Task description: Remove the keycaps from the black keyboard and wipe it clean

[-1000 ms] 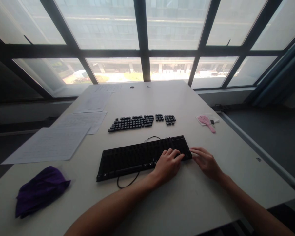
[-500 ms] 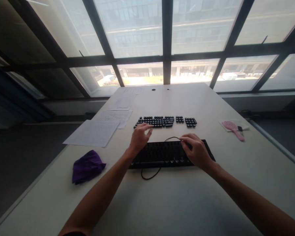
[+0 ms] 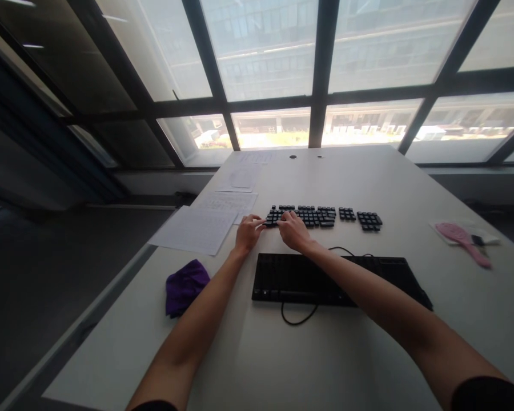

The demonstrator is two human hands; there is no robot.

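A black keyboard base [image 3: 325, 279] without keycaps lies on the white table [image 3: 317, 365], its cable looping toward me. Beyond it, loose black keycaps [image 3: 317, 216] are laid out in rows. My left hand [image 3: 247, 233] is at the left end of those rows, fingers curled with the fingertips touching the first keycaps. My right hand [image 3: 293, 230] reaches across the keyboard and rests on the keycap rows just right of the left hand, fingers bent down onto them. Whether either hand has lifted a keycap is hidden.
Several printed paper sheets [image 3: 197, 228] lie at the left of the table. A purple cloth [image 3: 184, 285] sits near the left edge. A pink brush [image 3: 462, 240] lies at the right on a white sheet. Large windows stand behind the table.
Both hands left the keyboard base and moved forward and left to the left end of the keycap rows. The view swung left.
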